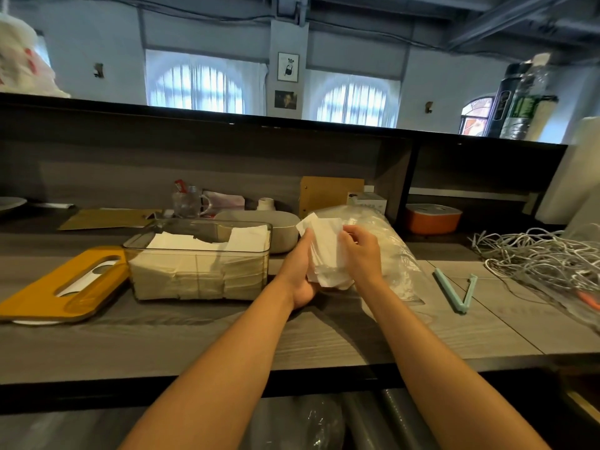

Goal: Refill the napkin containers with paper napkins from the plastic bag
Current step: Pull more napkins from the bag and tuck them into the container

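Both forearms reach in over the near edge of the grey wood-grain counter point(324, 345). The left hand point(300, 271) lies palm up under a small stack of white paper napkins point(326, 251), its fingers straight and together along the stack's left side. The right hand point(360, 251) curls over the stack's right edge, thumb and fingers pinching the paper. Just behind and to the right of the hands lies the clear plastic bag point(396, 251); how many napkins remain inside is hard to tell through the crinkled film. Right of the bag, an open pale-blue bag clip point(454, 290) rests on the counter, and beyond it, toward the right end, a tangle of white cables point(539, 258). Left of the hands stands a clear napkin container point(198, 261), open-topped and nearly full of folded napkins. Its yellow slotted lid point(61, 287) lies flat beside it near the left end. Further back sit a grey lidded container point(276, 230), a glass mug point(188, 203) and, under the shelf, an orange box point(433, 219).
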A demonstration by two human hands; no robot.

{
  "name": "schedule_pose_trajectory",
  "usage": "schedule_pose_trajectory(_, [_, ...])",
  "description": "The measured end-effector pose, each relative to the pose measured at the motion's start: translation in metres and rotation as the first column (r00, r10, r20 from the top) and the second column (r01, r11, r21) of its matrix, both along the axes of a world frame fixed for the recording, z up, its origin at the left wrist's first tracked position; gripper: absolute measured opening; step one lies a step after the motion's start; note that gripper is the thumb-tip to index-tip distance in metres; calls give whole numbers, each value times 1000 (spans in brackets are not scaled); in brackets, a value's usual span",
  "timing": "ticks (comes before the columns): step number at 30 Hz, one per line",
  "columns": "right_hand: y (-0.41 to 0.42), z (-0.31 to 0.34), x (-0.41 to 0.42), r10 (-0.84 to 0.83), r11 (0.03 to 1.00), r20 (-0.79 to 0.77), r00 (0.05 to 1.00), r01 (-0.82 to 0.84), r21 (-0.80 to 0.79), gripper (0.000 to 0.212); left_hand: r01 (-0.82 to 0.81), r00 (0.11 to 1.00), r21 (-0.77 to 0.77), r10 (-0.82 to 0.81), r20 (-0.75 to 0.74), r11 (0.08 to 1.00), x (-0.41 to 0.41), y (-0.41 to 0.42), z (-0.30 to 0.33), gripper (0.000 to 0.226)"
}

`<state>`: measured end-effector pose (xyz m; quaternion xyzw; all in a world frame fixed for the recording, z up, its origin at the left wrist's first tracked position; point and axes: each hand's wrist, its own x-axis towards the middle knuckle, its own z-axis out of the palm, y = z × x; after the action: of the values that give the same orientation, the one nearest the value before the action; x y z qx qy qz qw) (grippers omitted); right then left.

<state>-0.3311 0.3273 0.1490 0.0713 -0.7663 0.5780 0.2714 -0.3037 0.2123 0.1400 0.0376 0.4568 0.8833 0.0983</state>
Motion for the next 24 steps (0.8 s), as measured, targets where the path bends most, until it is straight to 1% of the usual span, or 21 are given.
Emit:
schedule_pose_trajectory(2, [-1, 3, 3, 40, 999, 25, 999, -39, -35, 18, 6, 1000, 23, -5, -19, 1000, -1, -2, -1, 50])
schedule_pose_trajectory(4, [-2, 5, 5, 122, 992, 74, 990, -119, -40, 20, -13, 1000, 23, 13, -17, 1000, 0, -2, -2, 40])
schedule_pose_trajectory(6, [-3, 6, 3, 151, 987, 138, 979, -157, 28, 15, -83, 996, -42, 82, -22, 996, 0, 0, -2, 31])
schedule_pose_trajectory(8, [-2, 6, 3, 135, 986, 204, 970, -153, 72, 11, -175, 984, -143, 169, -50, 974, -3, 0, -4, 32])
schedule_pose_trajectory(9, [-1, 5, 3, 139, 986, 222, 965, -155, 55, 12, -210, 977, -182, 201, -63, 961, -4, -1, -4, 35])
schedule_pose_trajectory(11, [3, 3, 2, 159, 987, 227, 961, -155, -36, 13, -241, 970, -189, 234, -62, 952, -5, -1, -5, 35])
schedule_pose_trajectory(14, [6, 0, -1, 156, 973, 247, 956, -106, -203, 18, -221, 975, -95, 221, -15, 971, -5, -1, -2, 30])
schedule_pose_trajectory(16, [7, 1, 0, 157, 958, 241, 958, -88, -273, 18, -238, 971, -106, 237, -23, 966, -10, -1, -4, 32])
schedule_pose_trajectory(19, [9, 5, 4, 105, 943, 167, 980, -45, -330, 14, -282, 959, -110, 283, -11, 953, -11, -1, -5, 32])
schedule_pose_trajectory(21, [12, 10, 8, 80, 906, 114, 990, -25, -422, 7, -282, 958, -42, 283, 32, 958, -11, -4, -3, 28])
schedule_pose_trajectory(23, [15, 17, 12, 182, 818, 43, 982, -127, -561, 8, -245, 969, 65, 242, 54, 967, -8, -6, -2, 29])
schedule_pose_trajectory(24, [15, 18, 13, 239, 788, 13, 971, -186, -586, 9, -234, 972, 105, 230, 43, 967, -9, -8, -2, 32])
